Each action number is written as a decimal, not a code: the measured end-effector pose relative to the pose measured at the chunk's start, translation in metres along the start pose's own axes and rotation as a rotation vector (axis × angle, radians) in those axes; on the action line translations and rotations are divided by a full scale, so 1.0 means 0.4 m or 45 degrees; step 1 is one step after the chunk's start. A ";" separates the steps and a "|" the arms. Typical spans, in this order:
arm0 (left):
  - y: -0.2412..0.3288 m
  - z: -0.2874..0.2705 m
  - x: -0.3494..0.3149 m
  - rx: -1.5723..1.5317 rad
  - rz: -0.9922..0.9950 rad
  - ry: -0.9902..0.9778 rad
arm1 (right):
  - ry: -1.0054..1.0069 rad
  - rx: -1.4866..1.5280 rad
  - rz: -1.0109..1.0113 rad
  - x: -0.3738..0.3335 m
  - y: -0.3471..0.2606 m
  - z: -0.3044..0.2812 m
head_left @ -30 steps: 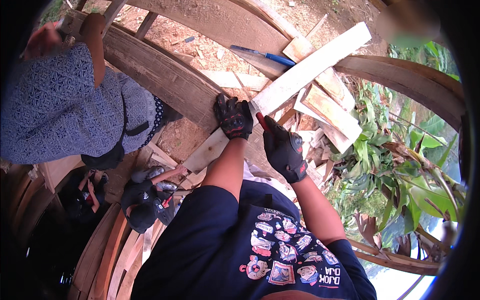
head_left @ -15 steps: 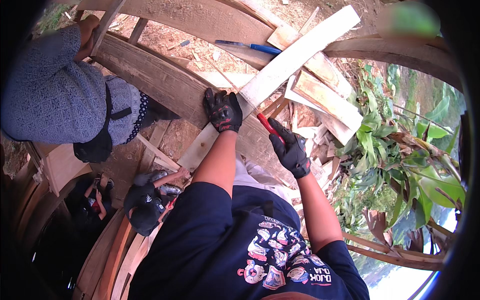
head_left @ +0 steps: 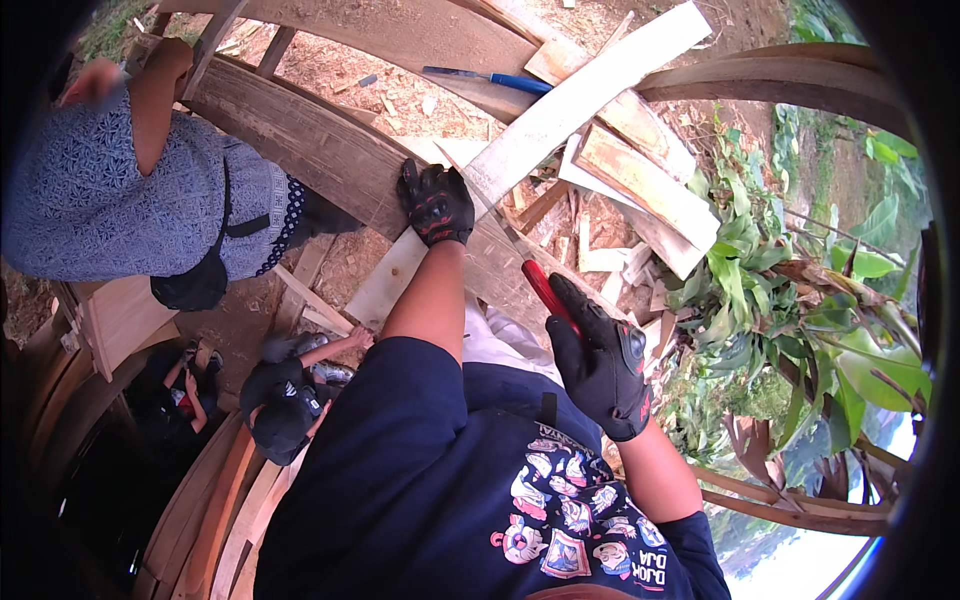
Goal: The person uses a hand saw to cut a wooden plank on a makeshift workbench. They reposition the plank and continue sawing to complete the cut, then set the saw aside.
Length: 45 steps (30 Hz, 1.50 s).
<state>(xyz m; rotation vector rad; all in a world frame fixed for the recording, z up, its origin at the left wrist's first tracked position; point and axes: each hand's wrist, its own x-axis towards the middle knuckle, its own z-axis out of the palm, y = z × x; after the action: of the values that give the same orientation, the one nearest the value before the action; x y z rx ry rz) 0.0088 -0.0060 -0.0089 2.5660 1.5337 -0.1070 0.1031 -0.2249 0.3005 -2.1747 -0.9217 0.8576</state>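
Note:
A long pale plank (head_left: 590, 100) lies slantwise across a darker wooden beam (head_left: 300, 140). My left hand (head_left: 438, 205), in a black work glove, rests on the wood where the two cross, its fingers spread. My right hand (head_left: 600, 360), gloved the same way, is closed around the red handle of a tool (head_left: 548, 293), to the right of the beam and close to my body. The handle points up and left toward the plank. Its working end is too thin to make out clearly.
A blue-handled tool with a narrow blade (head_left: 515, 82) lies on a far board. Short boards (head_left: 645, 185) are stacked at right, beside leafy plants (head_left: 760, 270). A person in a patterned blue shirt (head_left: 100, 200) stands at left; another in a dark cap (head_left: 280, 425) is lower left.
My right hand has drawn back toward my body with the red-handled tool. My left hand stays on the wood at the crossing. The person at left has shifted an arm.

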 end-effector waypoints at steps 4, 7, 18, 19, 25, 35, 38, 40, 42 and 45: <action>0.008 -0.022 -0.004 -0.071 -0.008 0.029 | 0.018 -0.012 0.081 -0.085 0.044 -0.046; 0.012 -0.019 -0.008 -0.148 -0.056 0.051 | 0.069 -0.041 0.048 -0.105 0.063 -0.044; -0.001 -0.009 -0.003 -0.197 -0.017 0.106 | -0.067 -0.026 0.152 -0.050 0.048 -0.031; 0.002 -0.011 -0.006 -0.201 -0.019 0.086 | -0.150 -0.027 0.293 -0.007 0.026 -0.028; 0.004 0.000 -0.001 -0.132 -0.019 0.175 | -0.012 0.063 0.030 0.096 0.054 0.075; 0.007 -0.030 0.000 -0.147 -0.019 0.114 | -0.004 0.020 0.204 0.126 0.037 0.061; 0.005 -0.028 0.004 -0.190 -0.001 0.176 | -0.037 -0.021 0.105 0.162 0.028 0.073; 0.000 -0.012 -0.002 -0.169 0.065 0.158 | 0.061 -0.066 -0.040 0.184 0.057 0.142; -0.004 -0.010 0.000 -0.157 0.070 0.102 | 0.078 -0.102 -0.073 0.232 0.074 0.206; -0.009 0.001 0.002 -0.232 0.057 0.159 | 0.087 -0.113 -0.214 0.325 0.087 0.243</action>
<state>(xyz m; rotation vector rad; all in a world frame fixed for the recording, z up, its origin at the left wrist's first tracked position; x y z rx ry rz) 0.0059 -0.0038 -0.0096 2.5019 1.4511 0.1930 0.1143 -0.1166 0.1753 -2.1503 -1.1093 0.6695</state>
